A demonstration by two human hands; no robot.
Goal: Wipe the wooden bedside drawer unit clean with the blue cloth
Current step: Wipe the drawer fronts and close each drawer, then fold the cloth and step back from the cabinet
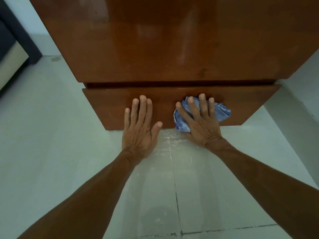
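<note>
The wooden bedside drawer unit point(155, 49) fills the upper half of the head view, its glossy brown top seen from above. Its drawer front point(107, 104) sticks out slightly below the top, with a dark gap along its upper edge. My left hand point(139, 125) lies flat on the drawer front with the fingers spread and holds nothing. To its right my right hand point(200, 121) presses the crumpled blue cloth point(222, 111) against the drawer front. The cloth bulges out on both sides of the palm.
Pale grey floor tiles point(51, 152) with dark grout lines and whitish dusty smears lie below the unit. A dark bed or sofa with a beige base point(10, 66) stands at the far left. A light wall point(303, 87) is at the right.
</note>
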